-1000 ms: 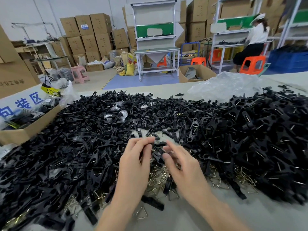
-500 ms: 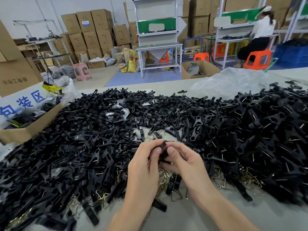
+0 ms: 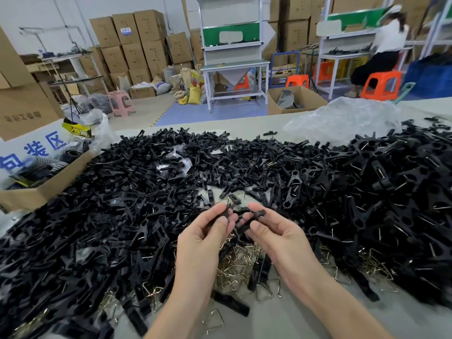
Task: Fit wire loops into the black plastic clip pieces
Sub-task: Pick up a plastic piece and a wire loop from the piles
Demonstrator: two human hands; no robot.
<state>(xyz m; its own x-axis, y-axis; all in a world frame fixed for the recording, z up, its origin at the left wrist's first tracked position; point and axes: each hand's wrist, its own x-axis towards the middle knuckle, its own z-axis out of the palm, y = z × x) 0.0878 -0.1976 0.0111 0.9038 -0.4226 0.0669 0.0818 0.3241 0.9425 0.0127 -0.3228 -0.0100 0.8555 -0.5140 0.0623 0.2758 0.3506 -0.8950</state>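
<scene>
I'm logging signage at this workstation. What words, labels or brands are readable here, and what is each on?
"包装区": blue characters on the white panel at the left.
"PRO…": on the yellow-and-black packet label, rest blurred.
Dark print on the brown cardboard box, far left: upside down, unreadable.
Blue label on the stacked carton: too small.
The black plastic clip pieces show no text.

Clip pieces are black, wire loops brassy, the table pale grey (1 stool pink).
</scene>
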